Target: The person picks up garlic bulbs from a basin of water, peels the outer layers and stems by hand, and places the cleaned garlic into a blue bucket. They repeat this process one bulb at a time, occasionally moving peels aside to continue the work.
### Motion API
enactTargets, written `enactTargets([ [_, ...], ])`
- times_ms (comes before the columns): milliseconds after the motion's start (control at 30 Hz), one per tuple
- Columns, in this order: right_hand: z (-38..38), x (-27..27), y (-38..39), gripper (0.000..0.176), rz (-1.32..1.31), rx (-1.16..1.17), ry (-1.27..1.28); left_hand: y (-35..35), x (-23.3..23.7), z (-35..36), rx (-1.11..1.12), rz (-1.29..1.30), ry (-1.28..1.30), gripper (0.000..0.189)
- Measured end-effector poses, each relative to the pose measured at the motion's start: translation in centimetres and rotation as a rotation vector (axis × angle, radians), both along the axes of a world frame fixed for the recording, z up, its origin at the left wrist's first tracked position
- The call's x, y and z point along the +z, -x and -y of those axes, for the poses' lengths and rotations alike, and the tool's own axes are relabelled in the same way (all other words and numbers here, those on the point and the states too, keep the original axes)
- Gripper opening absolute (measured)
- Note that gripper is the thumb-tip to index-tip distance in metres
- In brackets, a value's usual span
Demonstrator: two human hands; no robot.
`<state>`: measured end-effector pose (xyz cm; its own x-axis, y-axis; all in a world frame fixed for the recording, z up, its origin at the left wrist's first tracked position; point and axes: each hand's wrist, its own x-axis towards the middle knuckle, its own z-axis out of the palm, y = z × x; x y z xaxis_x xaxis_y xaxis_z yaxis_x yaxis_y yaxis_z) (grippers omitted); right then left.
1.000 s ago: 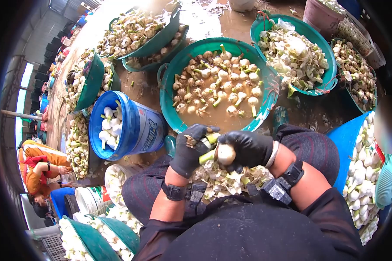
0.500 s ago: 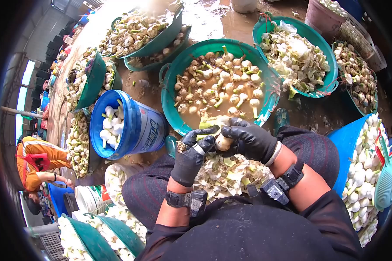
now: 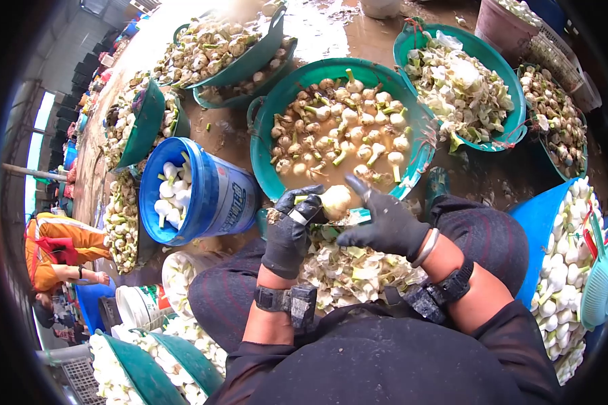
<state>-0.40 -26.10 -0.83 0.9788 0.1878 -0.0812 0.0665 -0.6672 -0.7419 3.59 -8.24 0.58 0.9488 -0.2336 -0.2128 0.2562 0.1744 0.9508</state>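
Note:
My left hand (image 3: 287, 233), in a black glove, is closed around the stem end of a garlic bulb (image 3: 336, 201). The bulb's pale round end points toward my right hand (image 3: 393, 226). That hand, also gloved in black, is open, its thumb raised and apart from the fingers, just right of the bulb. Below both hands lies a heap of garlic peelings (image 3: 365, 270) between my knees. Just beyond them stands a green basin (image 3: 262, 172) of unpeeled garlic in muddy water. A blue-green edge shows under the bulb; I cannot make out what it belongs to.
Left of the basin leans a blue bucket (image 3: 213, 192) of white peeled bulbs. A green tub (image 3: 513, 77) of peelings stands at the far right. White garlic fills a blue container (image 3: 523, 216) by my right knee. A person in orange (image 3: 67, 246) bends at the left.
My right hand has let go of the bulb and opened, moving slightly right and down. The bulb has turned and risen in my left hand, and the loose leafy skin on it is gone.

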Motion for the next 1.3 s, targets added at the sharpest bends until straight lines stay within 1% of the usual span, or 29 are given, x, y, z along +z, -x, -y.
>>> enactTargets([
  [67, -0.5, 1.2, -0.3, 0.076, -0.047, -0.097, -0.861, 0.1, -0.1, 0.6, -0.042, 0.010, -0.029, 0.024],
  [100, -0.3, 0.8, -0.5, 0.076, -0.045, -0.104, -0.860, 0.2, 0.2, 0.8, -0.074, -0.016, -0.010, 0.024],
  [133, -0.2, 0.1, -0.7, 0.071, -0.002, -0.097, -0.850, 0.2, 0.3, 0.9, -0.106, -0.043, 0.008, 0.024],
  [167, -0.2, -0.2, -0.8, 0.067, 0.041, -0.085, -0.839, 0.2, 0.1, 1.0, -0.108, -0.041, 0.031, 0.024],
  [200, -0.2, -0.3, -0.8, 0.067, 0.042, -0.085, -0.838, 0.1, 0.2, 1.2, -0.108, -0.040, 0.033, 0.024],
  [267, -0.4, -0.2, -0.8, 0.061, -0.180, -0.194, -1.215, 0.0, 0.3, 1.7, -0.079, 0.023, -0.036, 0.024],
  [300, -0.3, 0.1, -0.7, 0.056, -0.170, -0.197, -1.201, -0.1, 0.1, 1.7, -0.078, 0.022, -0.037, 0.024],
  [367, -0.3, 0.7, -0.7, 0.055, -0.194, -0.203, -1.204, -0.5, -0.5, 1.5, -0.099, 0.106, -0.170, 0.023],
  [467, -0.2, 0.1, -0.8, 0.053, -0.263, -0.244, -1.214, -0.2, 0.1, 1.4, -0.126, 0.110, -0.206, 0.024],
  [500, -0.1, -0.2, -0.9, 0.053, -0.310, -0.276, -1.217, -0.1, 0.2, 1.3, -0.121, 0.042, -0.096, 0.024],
  [533, 0.1, 0.0, -0.9, 0.053, -0.311, -0.277, -1.217, -0.1, 0.3, 1.3, -0.122, 0.040, -0.096, 0.024],
  [600, 0.3, 0.6, -0.9, 0.053, -0.409, -0.372, -1.322, 0.1, 0.4, 1.0, -0.102, 0.009, -0.035, 0.025],
  [633, 0.2, 0.0, -1.0, 0.053, -0.351, -0.348, -1.242, 0.2, 0.1, 0.8, -0.096, -0.024, 0.002, 0.028],
  [667, -0.1, -0.4, -1.1, 0.053, -0.350, -0.346, -1.242, 0.1, 0.0, 0.7, -0.095, -0.022, 0.003, 0.028],
  [733, -0.5, -0.9, -1.0, 0.053, -0.182, -0.336, -1.165, 0.0, -0.1, 0.5, -0.131, -0.073, 0.071, 0.033],
  [867, -0.7, -0.7, -0.8, 0.055, -0.120, -0.310, -1.184, -0.3, 0.4, 0.6, -0.192, -0.075, 0.001, 0.037],
  [933, -0.5, -0.3, -0.4, 0.061, 0.023, -0.186, -0.873, -0.5, -0.1, 0.4, -0.265, 0.100, -0.195, 0.033],
  [967, -0.3, 0.4, -0.2, 0.065, 0.114, -0.181, -0.692, -0.3, -0.1, 0.2, -0.269, 0.119, -0.180, 0.030],
  [1000, -0.2, 0.4, -0.3, 0.065, 0.119, -0.181, -0.692, -0.3, -0.4, 0.1, -0.269, 0.123, -0.180, 0.030],
  [1067, -0.2, 0.2, -0.3, 0.065, 0.313, -0.135, -0.447, 0.0, -0.7, 0.3, -0.193, -0.103, 0.106, 0.027],
  [1100, -0.2, 0.2, -0.1, 0.063, 0.335, -0.135, -0.439, 0.4, -0.6, 0.3, -0.212, 0.047, -0.080, 0.028],
  [1133, -0.3, 0.1, -0.1, 0.063, 0.333, -0.136, -0.439, 0.5, -0.8, 0.1, -0.212, 0.046, -0.080, 0.028],
  [1200, -0.4, -0.2, -0.1, 0.057, 0.149, -0.208, -0.555, 0.6, -1.2, -0.3, -0.170, -0.083, -0.049, 0.027],
  [1233, 0.0, -0.2, -0.5, 0.054, -0.251, -0.191, -0.839, 0.8, -0.4, -0.1, -0.180, 0.015, -0.156, 0.028],
  [1267, 0.4, -0.2, -0.9, 0.051, -0.664, -0.165, -1.106, 0.6, -0.6, -0.3, -0.180, 0.012, -0.157, 0.028],
  [1300, 0.6, -0.7, -0.7, 0.044, -0.859, -0.041, -1.313, 0.3, -0.9, -0.7, -0.231, 0.189, -0.299, 0.028],
])
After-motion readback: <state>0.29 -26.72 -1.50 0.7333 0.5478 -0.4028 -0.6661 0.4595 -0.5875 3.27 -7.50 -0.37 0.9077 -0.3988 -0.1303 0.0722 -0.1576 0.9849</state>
